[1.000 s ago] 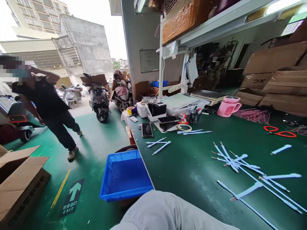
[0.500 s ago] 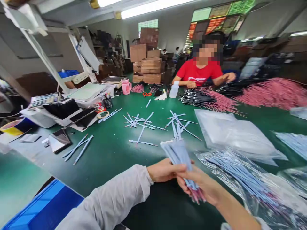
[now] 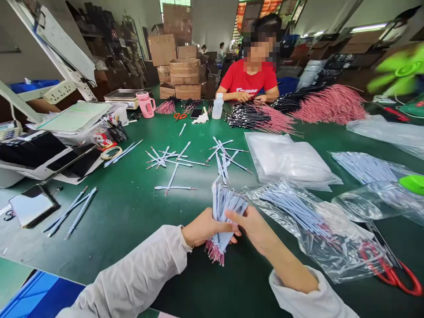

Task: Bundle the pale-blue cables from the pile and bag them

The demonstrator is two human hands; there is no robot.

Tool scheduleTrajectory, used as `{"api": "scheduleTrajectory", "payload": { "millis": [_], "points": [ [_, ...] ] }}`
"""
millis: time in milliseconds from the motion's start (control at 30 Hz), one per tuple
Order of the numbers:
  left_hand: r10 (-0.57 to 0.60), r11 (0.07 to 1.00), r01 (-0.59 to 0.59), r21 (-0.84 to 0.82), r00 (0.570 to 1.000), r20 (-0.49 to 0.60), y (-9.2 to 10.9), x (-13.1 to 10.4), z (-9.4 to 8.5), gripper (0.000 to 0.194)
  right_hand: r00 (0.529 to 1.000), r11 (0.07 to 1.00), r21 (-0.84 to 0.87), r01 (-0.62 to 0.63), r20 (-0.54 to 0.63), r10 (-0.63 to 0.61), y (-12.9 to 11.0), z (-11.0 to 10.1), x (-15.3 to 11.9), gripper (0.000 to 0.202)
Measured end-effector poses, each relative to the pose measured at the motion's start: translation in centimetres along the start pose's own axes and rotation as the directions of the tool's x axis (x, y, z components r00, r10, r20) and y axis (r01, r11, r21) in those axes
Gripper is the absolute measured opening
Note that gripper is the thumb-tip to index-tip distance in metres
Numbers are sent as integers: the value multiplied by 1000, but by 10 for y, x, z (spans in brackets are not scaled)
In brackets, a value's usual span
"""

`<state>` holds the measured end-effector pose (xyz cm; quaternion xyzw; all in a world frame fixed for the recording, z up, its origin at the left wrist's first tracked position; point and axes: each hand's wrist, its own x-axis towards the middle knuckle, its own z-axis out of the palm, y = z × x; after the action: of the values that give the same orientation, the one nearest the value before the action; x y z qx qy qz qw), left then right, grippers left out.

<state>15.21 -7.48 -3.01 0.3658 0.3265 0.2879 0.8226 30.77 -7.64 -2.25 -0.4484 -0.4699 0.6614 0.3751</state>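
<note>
A thick bundle of light-blue sleeved wires [image 3: 228, 203] with pink ends is held upright over the green table [image 3: 139, 207]. Wrapped around its lower left side is my left hand [image 3: 207, 227], thumb across the front. My right hand [image 3: 248, 223] grips the bundle from the right, thumb on the blue sleeves. Just beyond the bundle, loose blue wires [image 3: 225, 159] lie crossed in a pile, with a second loose pile [image 3: 165, 159] to its left. A clear plastic bag [image 3: 291, 212] with more blue wires lies right of my right hand.
Flat plastic bags [image 3: 285, 159] are stacked at the right, near a clear bottle with a green cap [image 3: 412, 183] and red-handled scissors [image 3: 394, 276]. Across the table sits a person in a red shirt [image 3: 248, 79] behind black and pink wires [image 3: 261, 117]. A pink mug [image 3: 145, 105] stands far left.
The bundle has gone from tilted to more upright, its pink ends now pointing down. My right hand has shifted up along it. The view has turned right and down.
</note>
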Motion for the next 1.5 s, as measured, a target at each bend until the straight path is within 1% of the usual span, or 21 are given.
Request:
{"api": "scheduleTrajectory", "payload": {
  "millis": [67,133,167,233,300,400,567,733,833,1000,1133,1233,1300,1400,1467,1500],
  "points": [
    [-20,999,23,-46,997,76,-3,-1,2,32,997,987,143,-76,22,73,3,4,-2,25],
    [-44,990,66,-126,983,177,-4,-2,2,35,993,954,278,-113,52,102,4,3,-4,20],
    [-55,984,89,-157,976,211,-4,-3,0,36,991,938,322,-126,79,106,3,1,-5,19],
    [-72,974,119,-195,970,233,-6,-2,-4,35,985,925,351,-146,143,101,1,-4,-7,19],
    [-73,967,129,-218,966,248,-8,-1,-7,33,976,928,339,-155,197,91,1,-7,-8,20],
    [-69,954,153,-259,949,307,-12,0,-10,32,972,934,318,-161,216,94,3,-8,-8,24],
    [-57,925,197,-326,919,391,-12,-1,-10,32,986,959,248,-136,130,106,4,-6,-9,26],
    [-64,905,235,-354,899,434,-11,-1,-12,33,994,979,183,-86,76,73,2,-5,-11,26],
    [-66,911,232,-341,898,435,-12,0,-13,33,995,985,154,-83,62,74,2,-4,-12,25],
    [-79,931,207,-301,919,387,-11,1,-11,32,995,982,163,-92,45,85,-1,0,-13,25],
    [-88,944,200,-262,919,384,-13,-2,-4,34,991,972,193,-133,37,128,-2,7,-19,26],
    [-124,952,220,-211,912,392,-18,-9,4,35,990,974,177,-140,5,142,4,13,-32,30],
    [-159,954,244,-175,905,395,-24,-13,9,38,992,987,109,-117,-41,122,12,16,-44,31],
    [-217,954,279,-108,895,389,-32,-17,13,37,985,998,-27,-65,-160,60,22,20,-60,32],
    [-241,957,284,-65,898,367,-36,-17,15,33,971,996,-92,-12,-239,-10,21,19,-68,24],
    [-247,959,280,-47,904,350,-38,-17,16,32,959,992,-122,28,-275,-61,17,17,-72,25]
  ]
}}
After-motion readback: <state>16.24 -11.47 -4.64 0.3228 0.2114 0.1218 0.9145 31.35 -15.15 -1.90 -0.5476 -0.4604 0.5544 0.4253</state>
